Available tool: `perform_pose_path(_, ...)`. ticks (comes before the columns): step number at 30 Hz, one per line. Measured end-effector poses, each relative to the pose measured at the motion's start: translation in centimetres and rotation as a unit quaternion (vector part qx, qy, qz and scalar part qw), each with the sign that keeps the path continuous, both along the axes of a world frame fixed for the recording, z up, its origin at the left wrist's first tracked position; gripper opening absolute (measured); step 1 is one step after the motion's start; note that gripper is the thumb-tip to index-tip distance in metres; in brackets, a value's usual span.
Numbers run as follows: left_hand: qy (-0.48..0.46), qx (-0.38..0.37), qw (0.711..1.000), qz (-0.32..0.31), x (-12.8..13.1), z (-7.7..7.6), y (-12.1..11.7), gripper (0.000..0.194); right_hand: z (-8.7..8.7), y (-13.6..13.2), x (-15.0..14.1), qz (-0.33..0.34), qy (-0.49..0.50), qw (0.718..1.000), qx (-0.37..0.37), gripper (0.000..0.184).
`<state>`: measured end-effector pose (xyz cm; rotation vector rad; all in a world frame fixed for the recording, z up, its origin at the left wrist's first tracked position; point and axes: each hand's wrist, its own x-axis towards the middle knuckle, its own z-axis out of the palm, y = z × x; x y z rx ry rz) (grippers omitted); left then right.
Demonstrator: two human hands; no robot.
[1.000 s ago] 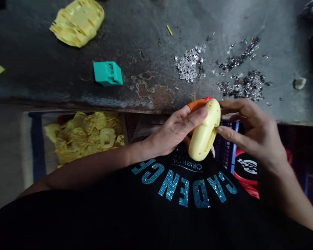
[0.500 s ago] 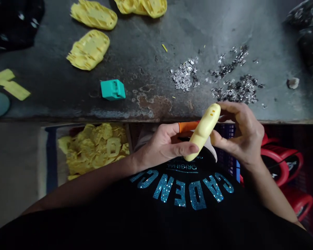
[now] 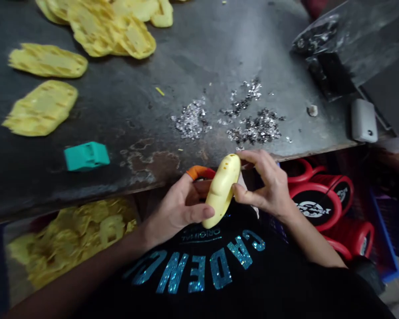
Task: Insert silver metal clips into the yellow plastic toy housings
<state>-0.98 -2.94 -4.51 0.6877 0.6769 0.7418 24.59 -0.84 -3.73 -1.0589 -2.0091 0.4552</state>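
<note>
**Q:** Hands on the yellow plastic casing (image 3: 221, 190)?

**A:** L hand (image 3: 174, 208) clamped on lower end, thumb across, orange finger cot (image 3: 198, 172) behind. R hand (image 3: 266, 186) pinching upper end. Both ends braced, looks like a steady hold.

**Q:** Where's the casing?

**A:** Held just off the dark metal bench (image 3: 219, 57) edge, silver metal bits (image 3: 256, 127) beyond it, red reels (image 3: 315, 206) to its right.
</note>
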Motion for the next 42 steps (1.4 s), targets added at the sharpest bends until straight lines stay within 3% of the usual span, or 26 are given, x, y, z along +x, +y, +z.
perform_pose_path(3, -0.024, -0.028, 0.999, -0.031, 0.6, 0.3, 0.9, 0.076, -0.2, -0.4, 0.0, 0.02, 0.022, 0.999, -0.035, 0.048)
perform_pose_path(6, -0.008, -0.058, 0.998, -0.03, 1.0, 0.8, 1.5, 0.069, -0.6, -0.1, 2.4, 0.022, 0.035, 0.997, -0.065, 0.048)
perform_pose_path(8, 0.005, -0.064, 0.998, -0.009, 0.9, 0.8, 1.9, 0.065, -1.3, 0.6, 5.7, -0.075, 0.021, 0.996, -0.047, 0.033)
perform_pose_path(10, 0.015, -0.052, 0.998, 0.009, 0.2, 0.4, 2.3, 0.073, -2.4, 1.7, 9.7, -0.242, -0.013, 0.97, -0.003, 0.01)
perform_pose_path(12, 0.02, -0.048, 0.999, -0.006, -0.7, -0.1, 2.8, 0.088, -3.6, 3.0, 13.3, -0.317, -0.063, 0.946, -0.021, 0.009)
perform_pose_path(15, 0.045, -0.091, 0.995, -0.015, -1.8, -0.1, 3.0, 0.105, -5.2, 4.4, 15.9, -0.323, -0.118, 0.938, -0.052, 0.015)
perform_pose_path(22, 0.177, -0.147, 0.969, 0.087, -1.9, 1.8, 1.8, 0.121, -5.6, 4.6, 15.6, -0.297, -0.083, 0.951, -0.024, 0.012)
perform_pose_path(26, 0.167, -0.154, 0.969, 0.099, -2.0, 1.8, 1.7, 0.113, -5.4, 5.8, 17.9, -0.341, -0.081, 0.936, -0.009, 0.013)
perform_pose_path(29, 0.14, -0.15, 0.972, 0.111, -1.9, 1.5, 1.6, 0.105, -4.8, 7.2, 19.2, -0.327, -0.095, 0.94, -0.018, 0.012)
perform_pose_path(33, 0.055, -0.087, 0.988, 0.116, -1.9, 0.1, 0.9, 0.102, -2.9, 7.4, 16.3, -0.305, -0.095, 0.947, 0.019, 0.012)
perform_pose_path(35, 0.029, -0.069, 0.987, 0.141, -2.0, -0.6, 0.5, 0.09, -2.0, 6.6, 13.1, -0.25, -0.105, 0.961, 0.059, 0.01)
perform_pose_path(36, 0.026, -0.065, 0.986, 0.153, -2.0, -0.9, 0.3, 0.084, -1.7, 6.1, 11.3, -0.202, -0.115, 0.972, 0.045, 0.007)
perform_pose_path(39, 0.023, -0.05, 0.984, 0.169, -2.1, -1.0, -0.1, 0.078, -1.7, 4.5, 6.5, -0.096, -0.168, 0.981, 0.015, 0.007)
perform_pose_path(42, 0.013, -0.034, 0.985, 0.17, -2.5, -0.5, -0.4, 0.075, -2.2, 4.1, 3.8, -0.093, -0.184, 0.978, 0.039, 0.007)
